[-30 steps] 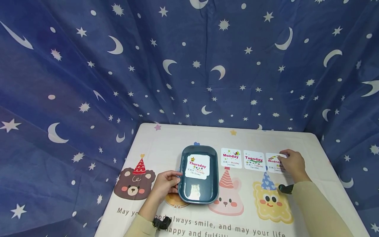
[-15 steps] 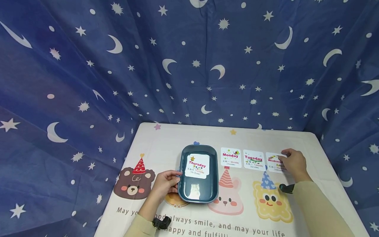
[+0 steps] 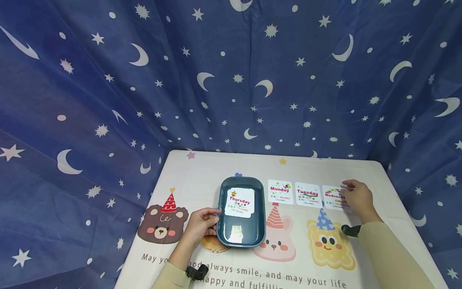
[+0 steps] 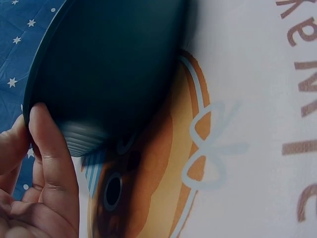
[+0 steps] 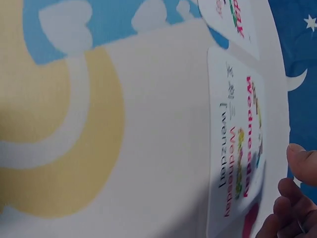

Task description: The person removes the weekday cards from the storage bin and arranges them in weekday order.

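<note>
My left hand (image 3: 201,223) pinches the left rim of a dark blue-green tray (image 3: 236,237), thumb on one side and fingers on the other. In the left wrist view the tray's underside (image 4: 114,64) looks tilted, with a gap above the tablecloth. Inside the tray lie white cards, a Thursday card (image 3: 240,200) on top. To the right, a Monday card (image 3: 280,192), a Tuesday card (image 3: 308,194) and a Wednesday card (image 3: 333,197) lie in a row. At the Wednesday card's right end hovers my right hand (image 3: 359,200); its thumb (image 5: 303,166) appears apart from the card in the right wrist view.
A white tablecloth (image 3: 216,164) with printed animals and lettering covers the table. Behind and beside it hangs a dark blue curtain (image 3: 202,108) with moons and stars. Dark bands (image 3: 197,272) sit on both wrists.
My right hand has shifted slightly right off the Wednesday card, so a little more of the card shows. The left hand and tray stay put; the head view shifts slightly.
</note>
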`<state>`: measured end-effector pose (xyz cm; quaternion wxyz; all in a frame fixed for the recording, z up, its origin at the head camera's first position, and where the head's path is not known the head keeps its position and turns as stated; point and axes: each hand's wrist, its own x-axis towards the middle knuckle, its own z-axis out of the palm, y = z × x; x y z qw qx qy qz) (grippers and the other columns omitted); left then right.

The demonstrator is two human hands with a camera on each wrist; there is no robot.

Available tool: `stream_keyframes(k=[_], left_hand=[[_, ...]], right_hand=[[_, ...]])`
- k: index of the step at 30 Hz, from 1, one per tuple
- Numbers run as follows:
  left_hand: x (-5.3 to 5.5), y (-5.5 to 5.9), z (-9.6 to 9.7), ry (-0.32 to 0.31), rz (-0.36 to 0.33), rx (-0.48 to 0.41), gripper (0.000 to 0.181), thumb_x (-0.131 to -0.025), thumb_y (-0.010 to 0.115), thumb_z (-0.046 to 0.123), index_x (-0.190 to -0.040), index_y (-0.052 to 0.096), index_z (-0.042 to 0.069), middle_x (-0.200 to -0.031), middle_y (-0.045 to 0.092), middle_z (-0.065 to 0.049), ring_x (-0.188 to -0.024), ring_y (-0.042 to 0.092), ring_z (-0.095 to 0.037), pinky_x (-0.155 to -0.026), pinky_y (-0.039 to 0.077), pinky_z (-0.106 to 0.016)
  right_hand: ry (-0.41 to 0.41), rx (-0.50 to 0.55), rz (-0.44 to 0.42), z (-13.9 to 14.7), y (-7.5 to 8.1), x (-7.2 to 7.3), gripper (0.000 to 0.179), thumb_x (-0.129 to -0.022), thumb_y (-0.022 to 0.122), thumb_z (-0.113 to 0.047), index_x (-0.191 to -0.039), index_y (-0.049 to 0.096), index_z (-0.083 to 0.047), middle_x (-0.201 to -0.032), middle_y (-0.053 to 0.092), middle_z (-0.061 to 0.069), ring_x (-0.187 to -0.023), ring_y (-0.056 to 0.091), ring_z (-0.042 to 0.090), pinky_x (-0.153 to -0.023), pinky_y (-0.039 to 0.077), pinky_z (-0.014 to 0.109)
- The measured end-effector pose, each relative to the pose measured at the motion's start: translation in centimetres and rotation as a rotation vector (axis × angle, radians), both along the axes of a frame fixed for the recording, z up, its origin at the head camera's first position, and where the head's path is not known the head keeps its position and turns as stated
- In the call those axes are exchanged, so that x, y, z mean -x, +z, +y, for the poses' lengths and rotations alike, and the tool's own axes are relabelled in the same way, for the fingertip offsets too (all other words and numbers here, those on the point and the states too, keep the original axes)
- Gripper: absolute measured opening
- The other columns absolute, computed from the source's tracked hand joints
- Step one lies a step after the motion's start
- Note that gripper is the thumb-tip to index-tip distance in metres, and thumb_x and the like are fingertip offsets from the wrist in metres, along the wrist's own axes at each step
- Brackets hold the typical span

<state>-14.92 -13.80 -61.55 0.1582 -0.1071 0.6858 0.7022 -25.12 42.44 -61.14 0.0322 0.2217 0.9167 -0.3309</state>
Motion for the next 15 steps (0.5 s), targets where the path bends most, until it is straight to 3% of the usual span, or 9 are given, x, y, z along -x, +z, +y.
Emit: stream_keyframes(k=[5, 15], left_hand=[[0.0, 0.0, 0.0, -0.002, 0.003, 0.002, 0.028, -0.100, 0.071, 0.001, -0.128, 0.074, -0.002, -0.083, 0.064, -0.004, -0.066, 0.060, -0.015, -0.055, 0.061, -0.025], [-0.2, -0.1, 0.0, -0.002, 0.004, -0.001, 0.030, -0.100, 0.072, 0.002, -0.130, 0.072, -0.004, -0.085, 0.065, -0.003, -0.065, 0.062, -0.014, -0.056, 0.062, -0.025]], right_hand=[[0.017, -0.002, 0.013, -0.9, 0.6, -0.1, 0.046, -0.105, 0.061, -0.012, -0.149, 0.056, 0.000, -0.155, 0.049, 0.031, -0.139, 0.049, 0.051, -0.115, 0.046, 0.069], [0.141, -0.019, 0.112, -3.8, 1.9, 0.3, 0.044, -0.104, 0.066, -0.015, -0.146, 0.060, -0.002, -0.147, 0.056, 0.028, -0.123, 0.056, 0.044, -0.099, 0.052, 0.063]])
